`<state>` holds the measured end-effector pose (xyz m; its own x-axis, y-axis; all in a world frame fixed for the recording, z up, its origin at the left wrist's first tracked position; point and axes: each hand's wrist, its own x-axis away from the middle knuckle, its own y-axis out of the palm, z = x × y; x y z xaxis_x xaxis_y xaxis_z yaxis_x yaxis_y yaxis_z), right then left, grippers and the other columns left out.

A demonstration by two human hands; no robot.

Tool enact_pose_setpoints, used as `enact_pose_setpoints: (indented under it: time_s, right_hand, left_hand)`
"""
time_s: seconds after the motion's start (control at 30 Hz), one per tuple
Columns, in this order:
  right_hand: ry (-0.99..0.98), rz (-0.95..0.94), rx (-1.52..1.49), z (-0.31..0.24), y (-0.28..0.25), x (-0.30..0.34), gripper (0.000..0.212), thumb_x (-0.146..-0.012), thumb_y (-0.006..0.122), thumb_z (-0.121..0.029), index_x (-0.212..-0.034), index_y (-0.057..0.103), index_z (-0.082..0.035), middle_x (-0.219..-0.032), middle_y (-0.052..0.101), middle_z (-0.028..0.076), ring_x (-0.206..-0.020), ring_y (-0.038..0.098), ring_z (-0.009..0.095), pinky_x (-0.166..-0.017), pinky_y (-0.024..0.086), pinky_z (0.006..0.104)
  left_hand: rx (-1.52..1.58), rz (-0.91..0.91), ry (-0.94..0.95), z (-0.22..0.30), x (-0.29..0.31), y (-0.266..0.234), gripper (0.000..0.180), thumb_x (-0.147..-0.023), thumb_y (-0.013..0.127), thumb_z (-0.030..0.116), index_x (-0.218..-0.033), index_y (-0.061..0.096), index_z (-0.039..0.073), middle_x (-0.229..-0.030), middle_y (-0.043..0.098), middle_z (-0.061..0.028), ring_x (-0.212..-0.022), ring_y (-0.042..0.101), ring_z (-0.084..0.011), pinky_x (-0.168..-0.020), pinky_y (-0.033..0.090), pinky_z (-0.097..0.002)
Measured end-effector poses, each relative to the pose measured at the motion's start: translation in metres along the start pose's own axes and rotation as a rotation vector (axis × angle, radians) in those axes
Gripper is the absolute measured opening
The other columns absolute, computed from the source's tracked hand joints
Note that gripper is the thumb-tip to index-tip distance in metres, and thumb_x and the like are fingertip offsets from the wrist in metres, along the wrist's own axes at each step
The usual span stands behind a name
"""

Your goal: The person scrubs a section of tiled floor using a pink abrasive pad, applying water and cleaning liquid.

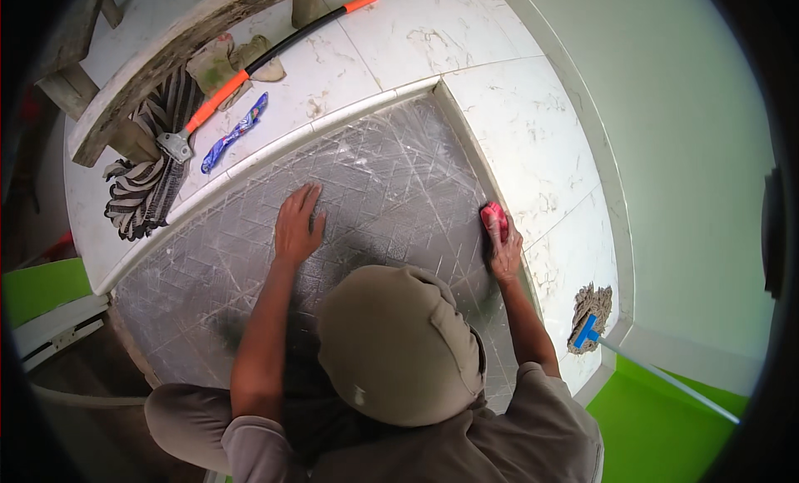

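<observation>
My left hand (298, 225) rests on the grey patterned floor tiles (391, 163), its fingers stretched out and holding nothing. In my right hand (505, 254) is a red scrubbing brush (493, 220), gripped against the right edge of the tiled area, where it meets the white marble-look border (524, 150). The brush's underside is hidden. Wet-looking shine and pale streaks show across the grey tiles, which lie lower than the white border.
On the white tiles at upper left lie a long orange-and-black handled tool (287, 46), a crumpled blue packet (235, 133), a striped cloth (146, 196) and stained rags (218, 65). A wooden bench (158, 63) stands over them. At right, a mop (591, 317) leans near the wall.
</observation>
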<state>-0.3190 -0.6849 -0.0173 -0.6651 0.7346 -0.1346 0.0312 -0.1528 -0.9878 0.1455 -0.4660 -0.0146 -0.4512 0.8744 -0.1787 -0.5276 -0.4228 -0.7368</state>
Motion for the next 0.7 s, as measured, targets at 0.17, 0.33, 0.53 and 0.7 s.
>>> enact_pose_setpoints:
  time_s: [0.17,0.33,0.53,0.7]
  right_hand:
    - [-0.183,0.067,0.061,-0.037,0.019,-0.116,0.064,-0.094,0.049,-0.007,-0.157,0.039,-0.002,-0.152,0.05,0.018,-0.131,0.052,0.032,-0.105,0.039,0.0506]
    - [-0.203,0.229,0.044,-0.088,0.025,-0.295,0.064,-0.089,0.056,-0.004,-0.152,0.044,-0.003,-0.148,0.052,0.02,-0.13,0.052,0.034,-0.105,0.039,0.0498]
    - [-0.153,0.141,0.014,-0.061,0.031,-0.164,0.074,-0.088,0.057,-0.004,-0.159,0.038,-0.008,-0.147,0.054,0.017,-0.127,0.054,0.034,-0.102,0.04,0.0501]
    - [-0.145,0.108,0.083,-0.055,0.027,-0.162,0.074,-0.086,0.059,-0.004,-0.158,0.041,-0.008,-0.147,0.054,0.017,-0.119,0.056,0.031,-0.092,0.04,0.0463]
  left_hand:
    - [-0.196,-0.143,0.016,-0.021,0.025,0.011,0.057,-0.101,0.058,0.024,-0.156,0.044,0.01,-0.163,0.041,-0.0084,-0.152,0.035,-0.0287,-0.127,0.022,-0.0488]
    - [-0.215,-0.221,0.028,-0.014,0.016,0.01,0.056,-0.105,0.053,0.028,-0.158,0.042,0.013,-0.166,0.036,-0.005,-0.155,0.029,-0.0232,-0.129,0.019,-0.0471]
    - [-0.259,-0.265,-0.02,-0.022,0.023,0.0,0.06,-0.104,0.053,0.029,-0.16,0.038,0.014,-0.168,0.033,-0.0027,-0.156,0.027,-0.0206,-0.129,0.018,-0.0466]
    - [-0.295,-0.252,-0.008,-0.025,0.021,0.005,0.061,-0.103,0.055,0.029,-0.16,0.039,0.015,-0.168,0.032,-0.0019,-0.156,0.028,-0.0197,-0.129,0.018,-0.046]
